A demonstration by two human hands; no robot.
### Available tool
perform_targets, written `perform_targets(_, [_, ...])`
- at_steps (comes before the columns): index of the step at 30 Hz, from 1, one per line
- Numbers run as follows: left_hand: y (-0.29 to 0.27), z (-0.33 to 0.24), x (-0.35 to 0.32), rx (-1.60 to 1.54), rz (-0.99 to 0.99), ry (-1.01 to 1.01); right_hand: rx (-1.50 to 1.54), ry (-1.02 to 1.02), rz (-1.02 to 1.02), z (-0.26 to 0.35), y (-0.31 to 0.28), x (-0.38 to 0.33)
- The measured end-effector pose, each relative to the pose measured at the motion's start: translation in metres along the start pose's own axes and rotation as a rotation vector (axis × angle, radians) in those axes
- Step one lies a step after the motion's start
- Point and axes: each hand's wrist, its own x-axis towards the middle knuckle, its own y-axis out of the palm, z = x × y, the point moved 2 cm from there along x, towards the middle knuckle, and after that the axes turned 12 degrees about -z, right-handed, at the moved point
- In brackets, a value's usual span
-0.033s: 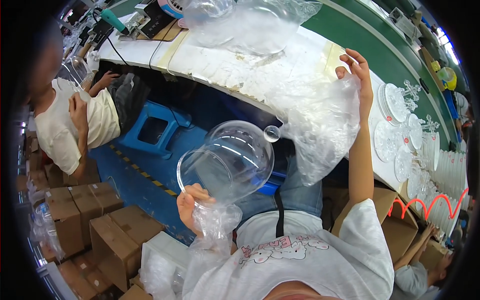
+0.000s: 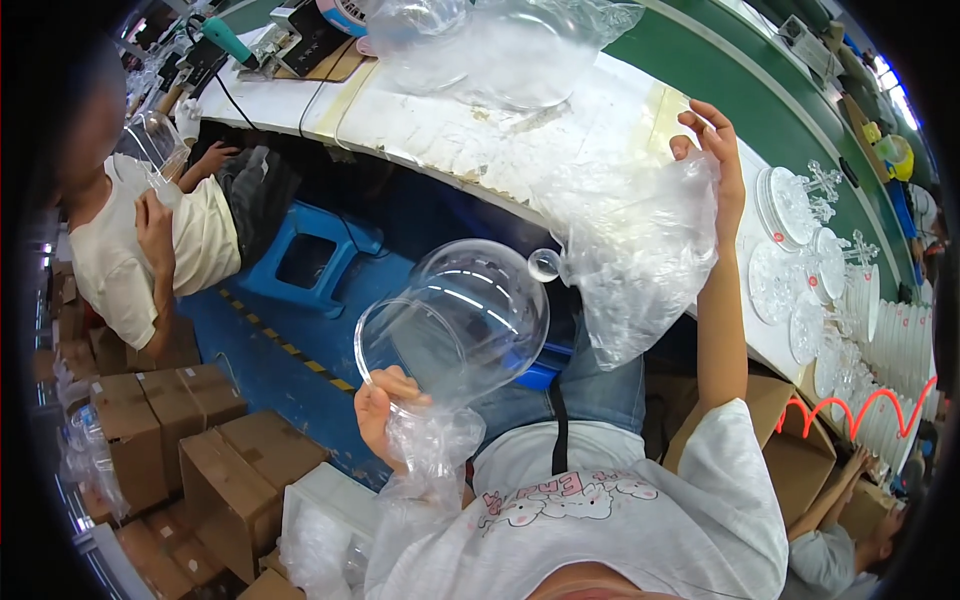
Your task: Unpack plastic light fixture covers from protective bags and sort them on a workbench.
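In my left hand (image 2: 388, 405) is the rim of a clear plastic dome (image 2: 470, 310), held tilted above my lap. The dome has a wide round opening toward that hand and a small clear ball-shaped knob on its far right side. Crumpled clear plastic film (image 2: 435, 445) hangs around my left wrist. My right hand (image 2: 715, 145) is raised over the table's edge, its fingers bent and apart. A bunch of clear plastic bags (image 2: 635, 250) lies against that hand's palm side and forearm, drooping off the table toward my knees.
Wrapped clear domes (image 2: 500, 50) sit on the white table (image 2: 430, 120). Clear discs and fittings (image 2: 785, 205) are stacked at the right. A green conveyor (image 2: 720, 70) runs behind. Cardboard boxes (image 2: 225, 490), a blue stool (image 2: 310, 255) and a seated co-worker (image 2: 150, 240) are at the left.
The plastic bags beside my right arm have shifted slightly. The co-worker's hand and clear piece at the left have moved a little. My left hand and the dome stay almost still.
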Motion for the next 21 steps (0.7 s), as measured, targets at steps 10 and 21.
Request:
perform_targets(10, [0.008,0.018,-0.002,-0.026,-0.056,-0.065,-0.153,-0.037,0.024,-0.007,0.007,-0.020])
perform_targets(21, [0.012,0.046,-0.004,-0.100,0.007,-0.154,-0.596,-0.296,0.435,-0.002,0.030,-0.072])
